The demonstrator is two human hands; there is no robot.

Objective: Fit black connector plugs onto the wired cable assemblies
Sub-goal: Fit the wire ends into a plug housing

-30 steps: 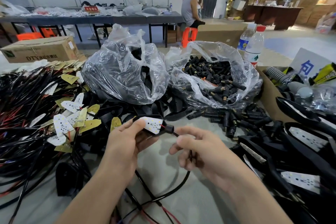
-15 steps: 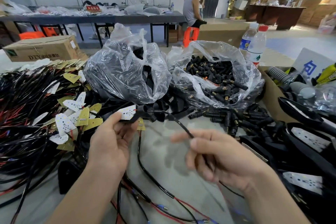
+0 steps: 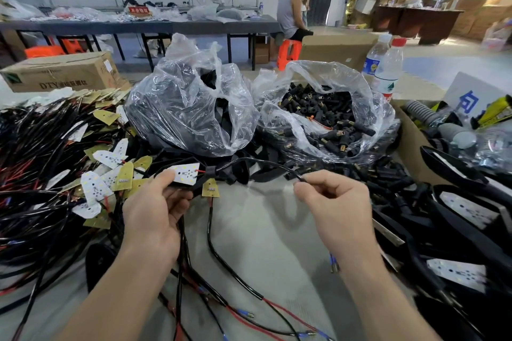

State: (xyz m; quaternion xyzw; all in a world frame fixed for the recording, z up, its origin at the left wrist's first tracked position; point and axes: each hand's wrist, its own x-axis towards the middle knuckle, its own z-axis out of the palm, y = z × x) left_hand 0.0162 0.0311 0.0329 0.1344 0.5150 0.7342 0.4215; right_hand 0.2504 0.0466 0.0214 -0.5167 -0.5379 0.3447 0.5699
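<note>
Left hand (image 3: 155,210): thumb and fingers curled on white LED board (image 3: 186,173), which is held flat, face up. Right hand (image 3: 339,202): thumb and forefinger pinch the board's black cable (image 3: 260,161); other fingers curled. The cable arcs between the hands, above the grey table (image 3: 266,230). Crimped wire ends (image 3: 333,263) show below the right wrist. Black connector plugs (image 3: 327,119) sit in an open clear bag (image 3: 363,91) behind the right hand. Pile of wired assemblies (image 3: 41,147) to the left.
</note>
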